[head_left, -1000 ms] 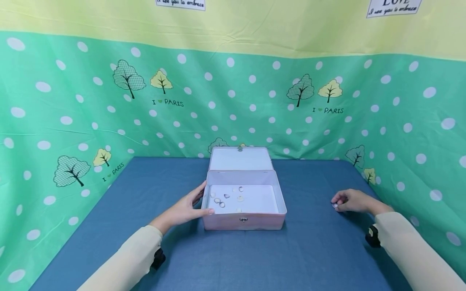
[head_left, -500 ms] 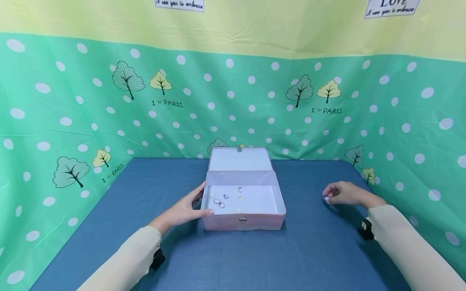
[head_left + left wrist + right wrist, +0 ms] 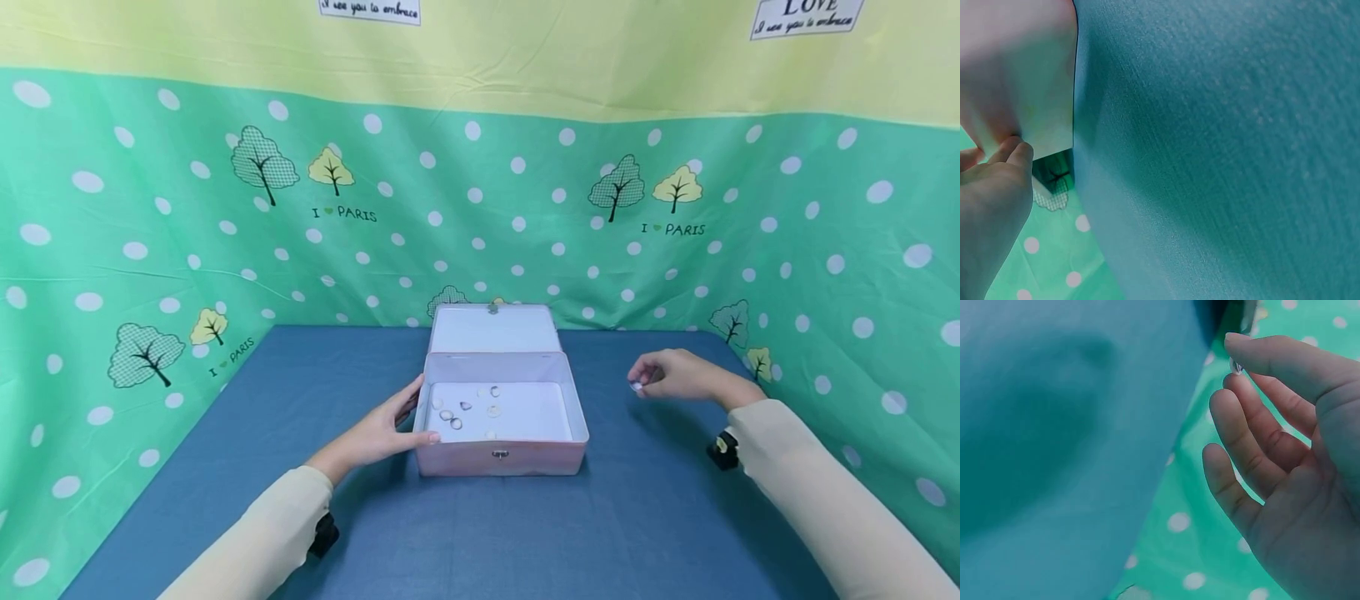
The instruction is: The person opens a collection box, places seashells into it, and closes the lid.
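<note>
An open pale pink tin box (image 3: 501, 458) stands mid-table, its lid (image 3: 492, 327) tipped back. Several small seashells (image 3: 457, 423) lie scattered on its white floor, mostly toward the left. My left hand (image 3: 371, 433) holds the box at its left side, thumb over the front left rim and fingers along the outer wall; the left wrist view shows the fingertips (image 3: 1019, 150) against that wall. Off to the right of the box, my right hand (image 3: 682, 375) is raised above the table, pinching a small pale seashell (image 3: 1235, 366) between thumb and fingertips. The other fingers are loosely bent.
A dark blue cloth (image 3: 480, 542) covers the table. Green and yellow printed fabric (image 3: 480, 183) with white dots hangs behind it and along both sides. A black wrist device (image 3: 723, 450) sits under the right sleeve.
My right hand has lifted from the table at the right and moved left toward the box, carrying the seashell. The left hand and the box have stayed in place.
</note>
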Demonstrator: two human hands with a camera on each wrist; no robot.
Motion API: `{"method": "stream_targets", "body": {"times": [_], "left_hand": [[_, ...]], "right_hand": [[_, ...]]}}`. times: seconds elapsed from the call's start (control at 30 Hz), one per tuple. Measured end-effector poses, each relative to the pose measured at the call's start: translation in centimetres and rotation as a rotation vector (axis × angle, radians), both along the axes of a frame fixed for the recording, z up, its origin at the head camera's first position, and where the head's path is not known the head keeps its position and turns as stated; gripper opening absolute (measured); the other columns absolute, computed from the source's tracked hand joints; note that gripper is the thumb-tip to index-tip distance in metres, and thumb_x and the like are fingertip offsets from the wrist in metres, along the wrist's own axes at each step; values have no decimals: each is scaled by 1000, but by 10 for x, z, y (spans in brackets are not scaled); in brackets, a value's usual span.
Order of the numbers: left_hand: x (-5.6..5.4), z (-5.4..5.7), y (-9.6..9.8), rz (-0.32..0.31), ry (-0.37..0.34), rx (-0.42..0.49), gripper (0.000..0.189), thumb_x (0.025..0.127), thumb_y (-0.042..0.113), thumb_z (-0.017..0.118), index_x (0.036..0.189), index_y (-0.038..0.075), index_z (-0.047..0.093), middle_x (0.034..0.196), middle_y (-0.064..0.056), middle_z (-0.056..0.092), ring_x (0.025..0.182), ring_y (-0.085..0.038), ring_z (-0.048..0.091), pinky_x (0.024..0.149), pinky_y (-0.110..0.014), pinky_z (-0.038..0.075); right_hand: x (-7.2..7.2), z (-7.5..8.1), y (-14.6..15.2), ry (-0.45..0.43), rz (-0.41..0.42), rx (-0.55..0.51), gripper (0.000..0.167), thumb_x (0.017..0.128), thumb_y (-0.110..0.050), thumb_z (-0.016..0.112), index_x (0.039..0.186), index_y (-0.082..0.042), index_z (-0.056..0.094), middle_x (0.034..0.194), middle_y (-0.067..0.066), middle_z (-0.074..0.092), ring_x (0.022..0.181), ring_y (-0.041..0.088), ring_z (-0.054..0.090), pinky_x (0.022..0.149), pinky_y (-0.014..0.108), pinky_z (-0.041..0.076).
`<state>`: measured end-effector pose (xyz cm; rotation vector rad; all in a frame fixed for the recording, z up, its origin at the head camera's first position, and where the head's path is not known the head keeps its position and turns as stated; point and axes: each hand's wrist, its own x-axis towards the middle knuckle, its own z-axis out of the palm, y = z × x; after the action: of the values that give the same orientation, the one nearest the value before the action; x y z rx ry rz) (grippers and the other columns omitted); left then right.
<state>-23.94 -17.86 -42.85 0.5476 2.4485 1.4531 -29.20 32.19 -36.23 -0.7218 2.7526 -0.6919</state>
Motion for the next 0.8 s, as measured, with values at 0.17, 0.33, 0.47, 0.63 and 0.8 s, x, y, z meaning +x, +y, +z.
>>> {"method": "stream_targets", "body": {"times": [0.17,0.33,0.47,0.63,0.8], "left_hand": [[0,-1,-1,-1,-4,0,105,88,35,79,163,14,9,166,-15,13,149,-35,22,117,-54,24],[0,0,-1,-6,-3,4,104,89,35,79,163,14,9,166,-15,12,149,-35,21,117,-54,24],[1,1,-1,-10,-4,1,104,89,35,79,163,14,8,166,-16,12,149,-35,21,117,-54,24],[0,0,0,-6,-2,-2,104,88,35,79,163,14,9,166,-15,13,149,-35,22,117,-54,24],[1,1,0,-1,-2,-4,103,89,35,79,163,16,9,166,-14,12,149,-34,22,117,-53,24]], "right_hand": [[-3,12,-25,19,45,-14,11,92,-14,73,103,-13,72,94,-1,68,86,15,62,75,32,55],[-5,22,-52,49,108,-24,13,91,-13,73,104,-14,72,94,-2,68,88,14,63,77,32,55],[-4,26,-74,52,163,-32,14,91,-12,73,106,-11,72,95,-2,68,88,15,63,77,32,55],[-5,33,-103,13,188,-5,16,91,-10,73,106,-15,72,97,-4,68,87,14,62,76,31,55],[-7,38,-129,-6,245,10,17,91,-12,74,107,-17,72,99,-5,68,90,13,62,77,30,55]]}}
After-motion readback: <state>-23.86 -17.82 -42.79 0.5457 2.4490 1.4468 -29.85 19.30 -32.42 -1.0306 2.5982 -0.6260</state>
